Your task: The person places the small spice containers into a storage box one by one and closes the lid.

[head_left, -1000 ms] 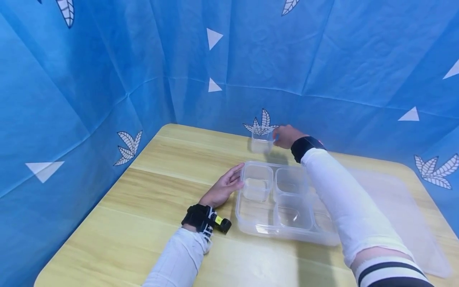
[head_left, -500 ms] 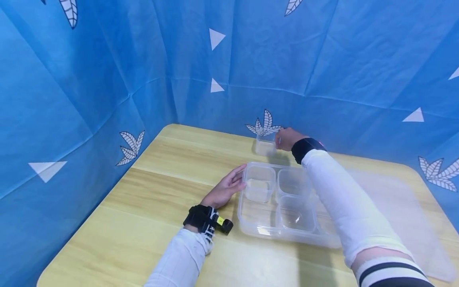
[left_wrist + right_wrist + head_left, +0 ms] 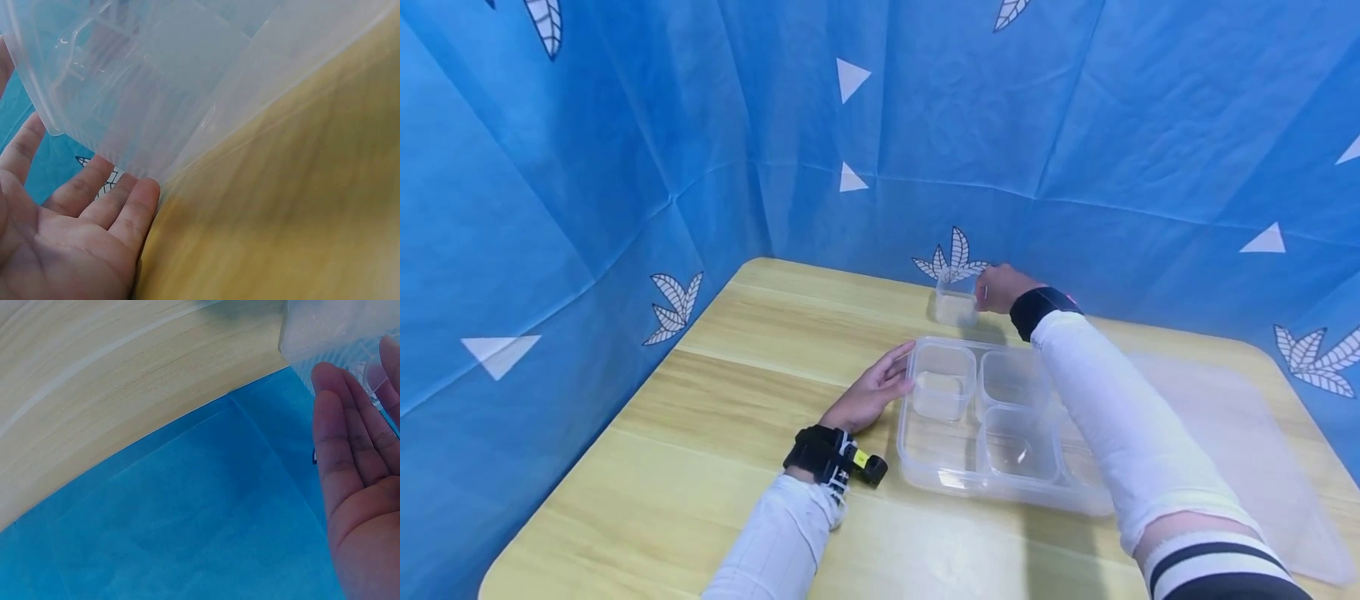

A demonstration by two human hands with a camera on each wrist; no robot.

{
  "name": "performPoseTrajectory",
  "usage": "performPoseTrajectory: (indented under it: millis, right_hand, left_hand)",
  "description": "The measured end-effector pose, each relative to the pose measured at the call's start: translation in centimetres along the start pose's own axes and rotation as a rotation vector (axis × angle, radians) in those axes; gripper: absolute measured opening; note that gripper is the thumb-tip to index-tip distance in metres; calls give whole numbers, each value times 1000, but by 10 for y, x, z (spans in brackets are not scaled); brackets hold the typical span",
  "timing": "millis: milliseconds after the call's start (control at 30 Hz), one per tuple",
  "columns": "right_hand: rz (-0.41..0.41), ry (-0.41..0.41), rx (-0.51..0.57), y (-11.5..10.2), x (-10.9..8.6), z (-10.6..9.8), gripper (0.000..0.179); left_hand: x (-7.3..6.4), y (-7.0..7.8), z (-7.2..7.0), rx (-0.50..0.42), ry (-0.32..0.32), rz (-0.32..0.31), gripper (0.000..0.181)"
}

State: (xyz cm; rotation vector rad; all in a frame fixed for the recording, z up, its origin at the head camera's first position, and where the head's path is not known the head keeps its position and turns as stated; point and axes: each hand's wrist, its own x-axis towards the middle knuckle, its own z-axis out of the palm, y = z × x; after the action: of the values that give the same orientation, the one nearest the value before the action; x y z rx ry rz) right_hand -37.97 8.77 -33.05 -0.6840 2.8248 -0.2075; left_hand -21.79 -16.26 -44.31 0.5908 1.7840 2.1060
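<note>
A large clear plastic box (image 3: 940,482) lies on the table, with several small square containers inside it. My left hand (image 3: 868,393) rests against the box's left side, fingers extended. In the left wrist view its fingertips touch the box's ribbed lower corner, and the fingers (image 3: 134,215) are nearly straight. Beyond the box, a small clear square container (image 3: 955,308) stands close to the table's back edge. My right hand (image 3: 1002,289) holds this container by its right side. In the right wrist view the fingers (image 3: 331,425) lie along the container's ribbed corner, with the thumb opposite.
A flat translucent lid (image 3: 1232,450) lies on the table (image 3: 700,450) to the right, partly behind the right sleeve (image 3: 1120,417). Blue patterned cloth (image 3: 775,108) hangs close behind the table and along its left side.
The right hand and small container have shifted very slightly down since one second ago, then stay still. The left hand keeps its place at the box. The whole view has shifted slightly.
</note>
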Motion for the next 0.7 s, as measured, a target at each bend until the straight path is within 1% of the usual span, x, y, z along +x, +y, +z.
performPoseTrajectory:
  millis: [200, 367, 533, 700]
  right_hand:
    - [13, 13, 7, -1, 0, 0, 11]
    - [18, 25, 1, -1, 0, -2, 10]
    - [18, 42, 11, -5, -3, -4, 9]
    - [10, 70, 29, -7, -4, -5, 7]
  left_hand:
    - [0, 0, 0, 17, 9, -5, 65]
    - [1, -1, 1, 16, -2, -3, 65]
    - [0, -1, 0, 15, 1, -7, 65]
    - [1, 0, -2, 33, 5, -4, 69]
